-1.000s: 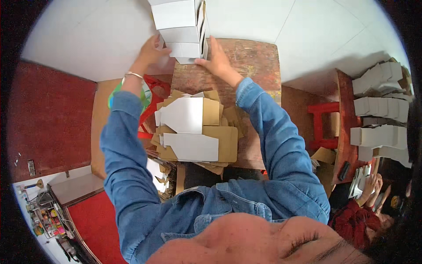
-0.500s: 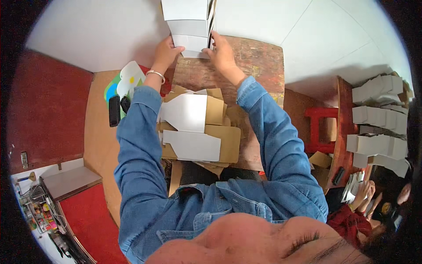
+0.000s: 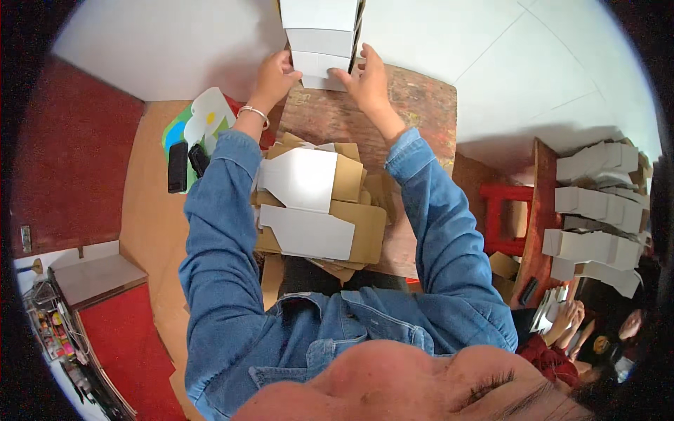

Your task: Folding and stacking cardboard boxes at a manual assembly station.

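Observation:
A stack of white cardboard boxes (image 3: pixel 319 42) stands at the far edge of a worn wooden table (image 3: pixel 421 105), its top cut off by the picture's edge. At its lower left corner is my left hand (image 3: pixel 276 81), with a bracelet on the wrist, thumb and fingers apart. Opposite it, my right hand (image 3: pixel 368 83) is open, fingers stretched up and the thumb at the front face of the lowest box. Closer to my body lies a pile of flat cardboard box blanks (image 3: pixel 309 235), white on one side and brown on the other.
A red plastic stool (image 3: pixel 495 210) stands right of the table. Beyond it, white folded cardboard pieces (image 3: pixel 597 203) are stacked on another table, where other people's hands (image 3: pixel 569 319) hold white pieces. A black object (image 3: pixel 177 168) lies at the left near a colourful sheet (image 3: pixel 207 119).
My right hand has opened, its fingers moving off the stack's side. The left hand's grip on the corner looks looser. The whole view has shifted slightly.

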`<state>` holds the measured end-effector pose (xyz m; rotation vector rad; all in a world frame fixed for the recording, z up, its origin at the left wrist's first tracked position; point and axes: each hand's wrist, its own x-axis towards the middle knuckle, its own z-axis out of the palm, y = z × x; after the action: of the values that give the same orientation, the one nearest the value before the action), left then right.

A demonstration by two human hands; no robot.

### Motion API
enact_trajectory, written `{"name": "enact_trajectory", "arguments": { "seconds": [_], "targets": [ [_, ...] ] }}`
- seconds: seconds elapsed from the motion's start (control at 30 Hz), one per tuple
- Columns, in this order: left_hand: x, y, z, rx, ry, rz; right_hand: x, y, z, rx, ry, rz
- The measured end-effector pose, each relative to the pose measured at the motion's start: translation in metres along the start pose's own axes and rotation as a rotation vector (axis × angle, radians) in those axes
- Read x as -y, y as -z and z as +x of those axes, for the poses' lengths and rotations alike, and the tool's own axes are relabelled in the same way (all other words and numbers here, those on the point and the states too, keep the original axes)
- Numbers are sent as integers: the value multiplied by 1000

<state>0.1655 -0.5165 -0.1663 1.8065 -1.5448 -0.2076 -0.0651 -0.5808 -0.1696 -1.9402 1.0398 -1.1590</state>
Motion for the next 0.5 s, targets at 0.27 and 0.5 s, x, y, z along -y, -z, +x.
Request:
{"name": "enact_trajectory", "arguments": {
  "seconds": [0.27,0.5],
  "targets": [
    [44,27,-34,12,48,-113,-17,17,-33,54,120,-225],
    [-6,116,-128,346,107,-239,-21,123,-100,368,13,-337]
  ]
}}
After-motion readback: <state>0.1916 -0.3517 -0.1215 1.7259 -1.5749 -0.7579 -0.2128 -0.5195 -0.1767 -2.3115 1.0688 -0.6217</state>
